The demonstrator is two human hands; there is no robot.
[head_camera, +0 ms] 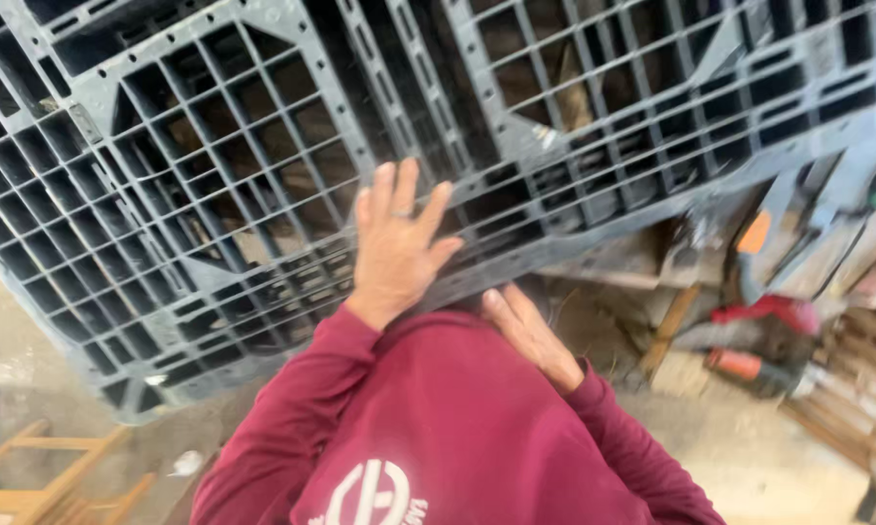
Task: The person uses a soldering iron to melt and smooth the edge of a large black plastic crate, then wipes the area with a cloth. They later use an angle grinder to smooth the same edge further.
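1. Grey plastic fills most of what I see: a big grid pallet (263, 146) tilted up before me, its upper and left parts cut off by the frame.
2. My left hand (394, 248) lies flat against the pallet's lower ribs, fingers spread and straight, palm pressed to the grid, gripping nothing.
3. My right hand (530, 335) sits just below the pallet's lower edge, fingers together and extended. Whether the fingertips touch the plastic I cannot tell; the spot is dark and blurred.
4. Both arms wear maroon sleeves (292, 428), and the maroon cloth bunches between them, hiding whatever is straight below my hands. A white round print on it is cut off at the bottom.
5. Through the grid's openings I glimpse brownish shapes, too broken up by the ribs to name.
6. At right, under the pallet's edge, lies a clutter of tools (758, 331) with red and orange parts, smeared by motion, so I cannot say what each is.
7. At lower left, a wooden frame (39, 476) stands on the dusty floor (788, 457), partly out of view.
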